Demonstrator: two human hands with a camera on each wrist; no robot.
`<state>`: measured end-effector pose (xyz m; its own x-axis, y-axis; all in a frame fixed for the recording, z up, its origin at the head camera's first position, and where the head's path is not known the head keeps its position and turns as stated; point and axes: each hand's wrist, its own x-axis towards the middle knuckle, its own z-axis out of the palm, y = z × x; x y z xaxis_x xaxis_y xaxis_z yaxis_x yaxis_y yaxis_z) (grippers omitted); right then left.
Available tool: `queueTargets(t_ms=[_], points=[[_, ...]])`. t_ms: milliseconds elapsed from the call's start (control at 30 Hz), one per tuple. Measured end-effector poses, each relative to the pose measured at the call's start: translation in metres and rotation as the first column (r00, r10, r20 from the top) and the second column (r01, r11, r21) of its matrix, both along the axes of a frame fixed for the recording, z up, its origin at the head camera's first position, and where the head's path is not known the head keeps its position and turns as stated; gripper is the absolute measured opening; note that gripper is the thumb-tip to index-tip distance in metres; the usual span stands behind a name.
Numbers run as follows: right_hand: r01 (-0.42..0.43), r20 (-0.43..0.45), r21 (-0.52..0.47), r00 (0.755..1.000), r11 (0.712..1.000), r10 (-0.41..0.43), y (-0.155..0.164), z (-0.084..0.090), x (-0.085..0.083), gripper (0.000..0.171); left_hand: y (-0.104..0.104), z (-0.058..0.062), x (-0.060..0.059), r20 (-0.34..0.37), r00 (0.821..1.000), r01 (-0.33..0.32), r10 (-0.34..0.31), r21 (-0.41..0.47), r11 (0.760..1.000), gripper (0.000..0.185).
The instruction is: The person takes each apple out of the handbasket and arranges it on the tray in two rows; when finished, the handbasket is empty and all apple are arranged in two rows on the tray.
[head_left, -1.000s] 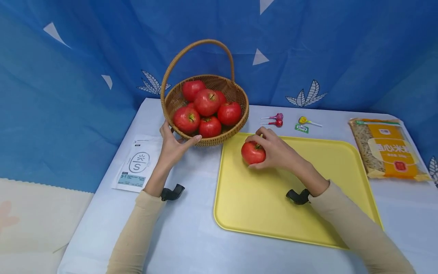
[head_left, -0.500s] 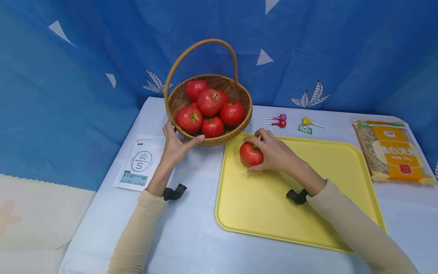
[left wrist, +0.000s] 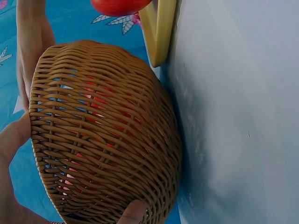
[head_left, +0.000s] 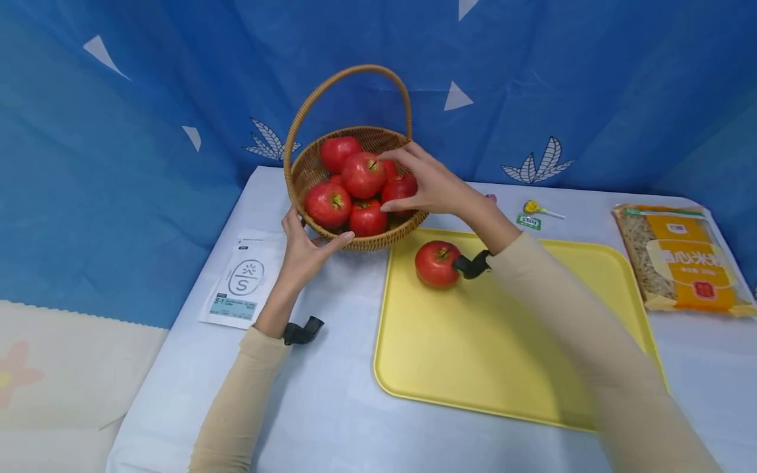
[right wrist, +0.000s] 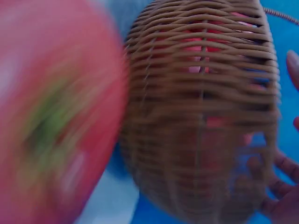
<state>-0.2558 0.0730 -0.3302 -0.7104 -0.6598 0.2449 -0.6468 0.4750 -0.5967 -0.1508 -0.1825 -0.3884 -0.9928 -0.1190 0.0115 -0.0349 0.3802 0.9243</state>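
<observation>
A wicker basket with a tall handle holds several red apples. My left hand grips its near-left wall, thumb on one side and a fingertip lower down. My right hand reaches over the basket's right side. Its fingers are spread above an apple and its thumb lies under that apple; no firm grip shows. One apple sits alone at the far-left corner of the yellow tray. The right wrist view is blurred, showing that apple beside the basket.
A white pouch lies left of the basket. Behind the tray are a yellow lollipop and a green wrapper. A packet of dry noodles lies at the right edge. A blue cloth backdrop rises behind the table.
My right hand let go of the apple on the tray and moved up and back to the basket's right side. The left hand and basket stayed put.
</observation>
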Motion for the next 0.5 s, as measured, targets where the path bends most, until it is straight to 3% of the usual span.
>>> queueTargets(t_ms=[133,333,500], points=[[0.004,0.062,0.036,0.998,0.999,-0.007,-0.028,-0.008,-0.022,0.084,-0.002,-0.002,0.001,0.006,1.0,-0.007,0.007,0.002,1.0,0.113],[0.018,0.114,0.096,0.993,0.995,-0.029,-0.043,-0.018,-0.035,0.086,-0.001,-0.003,0.0,-0.003,1.0,0.006,-0.006,0.019,1.0,0.112],[0.004,0.075,0.094,0.997,0.996,-0.011,-0.046,-0.021,-0.041,0.082,-0.001,-0.002,-0.002,-0.011,1.0,0.019,-0.019,0.013,1.0,0.113]])
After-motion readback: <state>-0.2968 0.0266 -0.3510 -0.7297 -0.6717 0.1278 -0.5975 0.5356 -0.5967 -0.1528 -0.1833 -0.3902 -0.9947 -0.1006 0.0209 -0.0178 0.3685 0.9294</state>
